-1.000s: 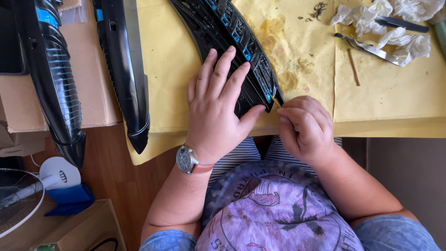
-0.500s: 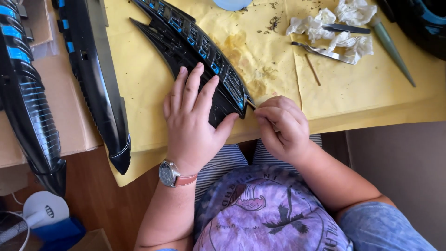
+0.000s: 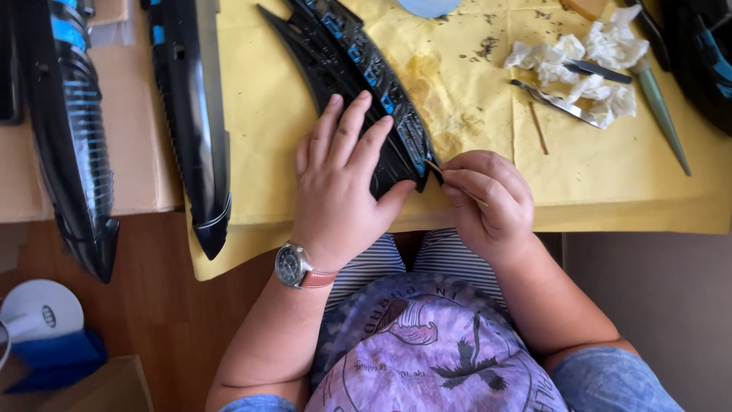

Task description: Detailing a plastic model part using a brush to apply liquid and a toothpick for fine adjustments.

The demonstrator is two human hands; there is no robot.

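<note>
The left hand [image 3: 339, 191] lay flat and open, fingers spread, pressing down on a curved black panel [image 3: 358, 84] with blue markings, near the panel's pointed lower end. A watch [image 3: 293, 265] on a brown strap sat on that wrist. The right hand [image 3: 488, 194] was closed in a pinch around a thin stick [image 3: 438, 169], whose tip touched the edge of the panel just beside the left thumb. The panel rested on a yellow sheet [image 3: 595, 183] that covered the table and was stained brown near the middle. It ran from the hands up and away toward the top of the view. On the sheet's left edge lay a second long black part [image 3: 191, 114], its pointed end hanging over the near edge. Farther left, on cardboard [image 3: 130, 152], lay a third black part [image 3: 72, 137] with ribbed blue-striped sides. To the right of the hands, well apart, a heap of crumpled white tissue [image 3: 568, 61] sat with metal tweezers [image 3: 553, 99] and a dark blade [image 3: 598, 71] on it. A small wooden stick [image 3: 538, 128] lay just below the tissue, and a green pointed tool [image 3: 663, 114] beside it. Another black part [image 3: 705, 53] showed at the top right corner. Below the table, a white and blue object [image 3: 42, 324] stood on the wooden floor at the left.
</note>
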